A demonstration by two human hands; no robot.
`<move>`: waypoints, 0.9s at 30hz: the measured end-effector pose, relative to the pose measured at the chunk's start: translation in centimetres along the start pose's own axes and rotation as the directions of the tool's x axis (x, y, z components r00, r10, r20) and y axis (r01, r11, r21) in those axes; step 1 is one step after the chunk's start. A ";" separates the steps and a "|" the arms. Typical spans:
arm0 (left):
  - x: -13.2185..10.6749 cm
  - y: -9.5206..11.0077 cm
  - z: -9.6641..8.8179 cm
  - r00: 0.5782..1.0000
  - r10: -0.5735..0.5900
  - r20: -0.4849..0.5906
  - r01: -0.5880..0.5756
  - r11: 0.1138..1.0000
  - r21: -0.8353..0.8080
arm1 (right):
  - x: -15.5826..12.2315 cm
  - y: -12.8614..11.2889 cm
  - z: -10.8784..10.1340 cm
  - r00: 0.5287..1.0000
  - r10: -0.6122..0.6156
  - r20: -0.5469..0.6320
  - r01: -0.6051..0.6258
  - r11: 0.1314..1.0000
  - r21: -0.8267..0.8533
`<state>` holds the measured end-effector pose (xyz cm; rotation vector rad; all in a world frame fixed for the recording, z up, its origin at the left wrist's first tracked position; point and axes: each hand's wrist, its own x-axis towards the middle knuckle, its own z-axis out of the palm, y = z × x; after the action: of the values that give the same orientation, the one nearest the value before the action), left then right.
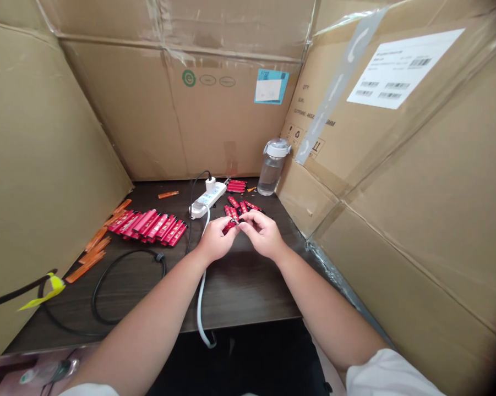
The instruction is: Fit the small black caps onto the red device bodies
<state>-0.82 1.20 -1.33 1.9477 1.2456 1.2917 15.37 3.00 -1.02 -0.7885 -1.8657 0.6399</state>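
My left hand (217, 236) and my right hand (262, 231) meet over the middle of the dark wooden table (239, 291). Both pinch one small red stick-shaped item (233, 222) between their fingertips; a dark end of it shows between the thumbs. Just behind my hands lie a few loose red items (239, 207). A tidy row of the same red items (151, 225) lies to the left. A small stack of red ones (236, 186) rests near the back.
A white power strip (208, 199) with a plugged charger and white cable lies behind my hands. A black cable (119, 275) loops at the left. Orange strips (94, 247) line the left edge. A clear water bottle (272, 168) stands at the back right. Cardboard walls (396, 192) enclose the table.
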 end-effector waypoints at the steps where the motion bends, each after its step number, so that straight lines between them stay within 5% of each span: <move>1: 0.0 -0.1 0.0 1.000 0.015 0.006 -0.015 1.000 0.019 | 0.0 -0.1 0.0 1.000 -0.007 0.008 0.007 1.000 -0.009; 18: -0.2 -0.1 0.1 0.995 0.094 0.031 -0.096 0.991 0.094 | 0.1 -0.5 0.2 0.999 -0.020 0.028 0.019 1.000 0.013; 24: -0.2 -0.2 0.2 0.998 0.032 0.059 -0.035 0.998 0.056 | 0.1 -0.8 0.2 0.999 0.016 0.047 -0.018 0.999 0.048; 27: -0.2 -0.2 0.3 0.997 -0.059 0.059 0.061 0.997 -0.041 | 0.2 -0.8 0.1 0.989 0.132 0.068 -0.140 0.980 0.141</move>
<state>-0.61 1.16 -1.69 1.8903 1.2289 1.2139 15.00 2.65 -0.38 -0.8139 -1.8056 0.8838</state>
